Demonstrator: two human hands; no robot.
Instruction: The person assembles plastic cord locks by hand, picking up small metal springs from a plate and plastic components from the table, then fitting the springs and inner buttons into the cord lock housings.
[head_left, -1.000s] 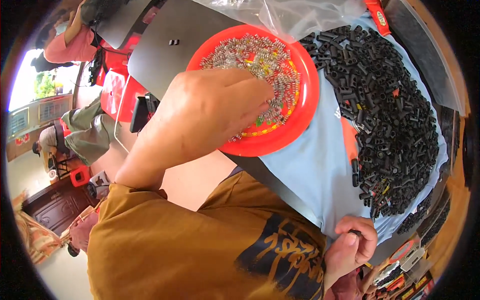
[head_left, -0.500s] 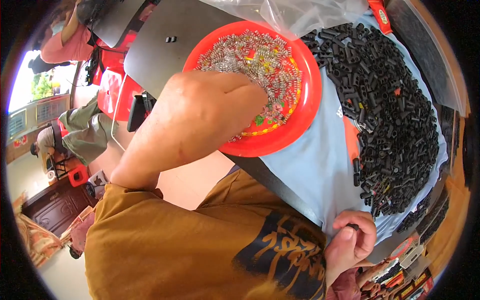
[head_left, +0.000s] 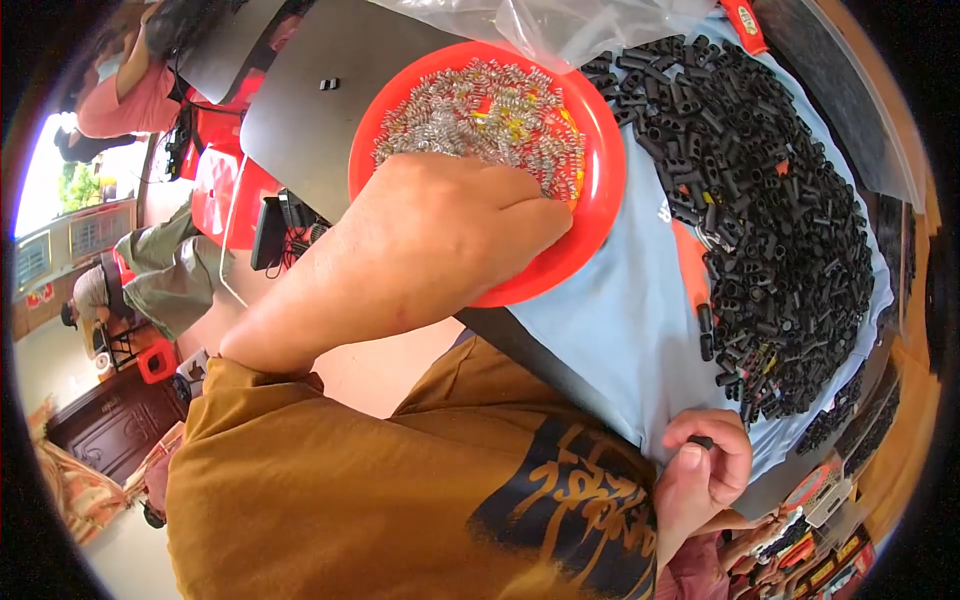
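My left hand reaches from the left over a round red tray that holds a heap of small metal coil springs. Its fingers are curled in, and their tips are hidden under the hand, so what they hold does not show. At the lower right, my right hand has its thumb and bent index finger closed on a small black plastic piece. Beyond it, a large pile of short black plastic tubes lies on a light blue cloth.
Clear plastic sheeting hangs over the tray's far edge. A red packet lies beyond the pile. Two small dark pieces lie on the grey tabletop. Red stools and other people stand or sit to the left.
My left hand has moved right and slightly nearer across the tray, now covering its near right part. My right hand stays closed on the black piece. The view has shifted slightly.
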